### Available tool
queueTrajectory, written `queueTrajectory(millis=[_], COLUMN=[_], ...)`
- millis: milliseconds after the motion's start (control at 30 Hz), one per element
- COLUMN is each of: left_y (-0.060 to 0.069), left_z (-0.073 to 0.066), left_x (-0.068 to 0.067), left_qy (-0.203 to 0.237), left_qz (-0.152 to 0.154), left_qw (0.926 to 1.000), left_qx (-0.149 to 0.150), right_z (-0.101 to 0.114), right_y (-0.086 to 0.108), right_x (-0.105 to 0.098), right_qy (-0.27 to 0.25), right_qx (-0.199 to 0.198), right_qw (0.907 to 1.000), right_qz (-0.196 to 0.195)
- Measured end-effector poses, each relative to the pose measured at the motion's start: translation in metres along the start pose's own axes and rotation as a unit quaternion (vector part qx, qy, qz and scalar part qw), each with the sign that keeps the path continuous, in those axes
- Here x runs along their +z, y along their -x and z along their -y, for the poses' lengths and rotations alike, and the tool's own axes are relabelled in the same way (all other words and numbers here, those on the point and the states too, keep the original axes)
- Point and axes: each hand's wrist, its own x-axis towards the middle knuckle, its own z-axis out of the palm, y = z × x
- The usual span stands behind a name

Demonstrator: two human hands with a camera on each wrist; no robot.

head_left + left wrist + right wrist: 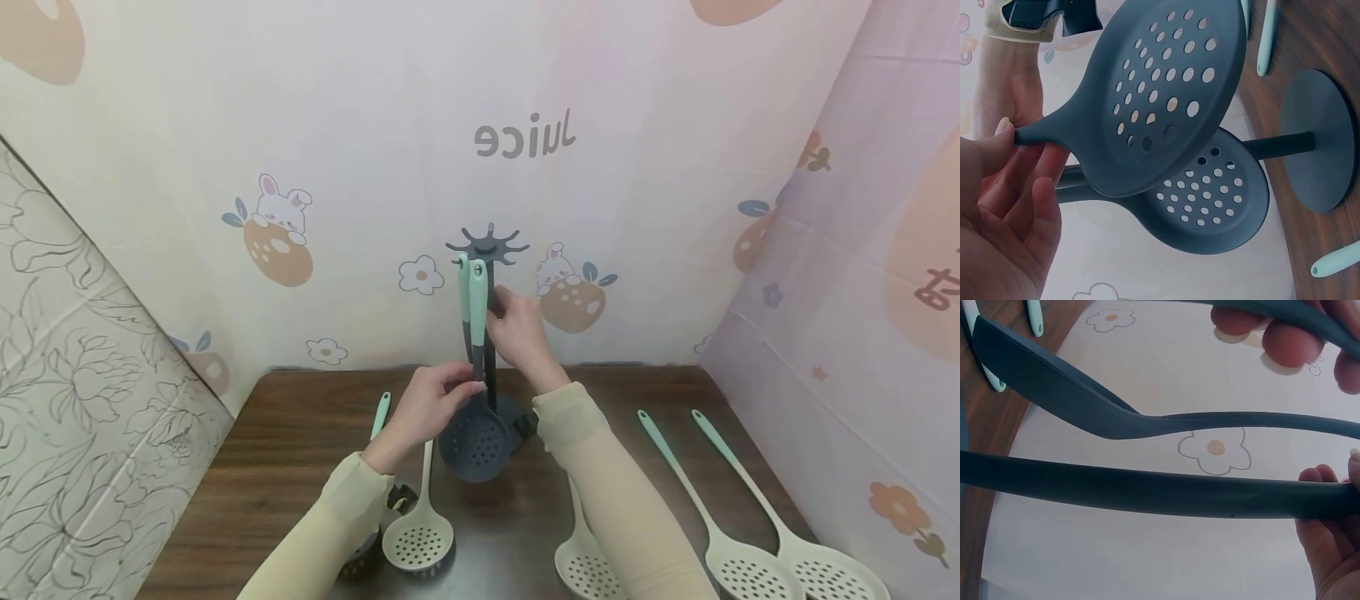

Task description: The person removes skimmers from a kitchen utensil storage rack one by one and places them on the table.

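In the head view, my left hand [438, 400] pinches the dark neck of a skimmer [474, 446] with a mint handle, its perforated bowl hanging down in front of the stand. My right hand [521, 333] grips the post of a dark utensil stand [487, 247] topped with radiating hooks. Behind the held skimmer is a second dark skimmer [1210, 200], upright beside the post, with its mint handle top near the hooks. The right wrist view shows the post [1147, 487] with my right fingers round it. Whether the held skimmer's handle touches a hook is unclear.
Cream skimmers with mint handles lie on the brown wooden table [247, 467]: one skimmer [417, 537] left of centre, another skimmer [588, 567] under the right forearm, and two at the right, including the outer skimmer [828, 571]. A dark utensil is partly hidden beneath the left arm. Patterned cloth walls surround the table.
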Motion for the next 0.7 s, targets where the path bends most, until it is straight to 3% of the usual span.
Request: queueTrajectory(millis=[267, 700], left_y=[0.004, 0.011], left_z=[0.001, 0.002], left_x=[-0.003, -0.009], left_qy=[0.003, 0.009], left_qz=[-0.005, -0.004], left_qw=[0.9999, 0.9994], left_qx=[0.009, -0.033], right_z=[0.000, -0.002], right_y=[0.000, 0.000], right_x=[0.000, 0.001], right_qy=[-0.003, -0.014], right_qx=[-0.002, 0.003], right_qw=[1.0000, 0.9999], right_qz=[0.003, 0.006])
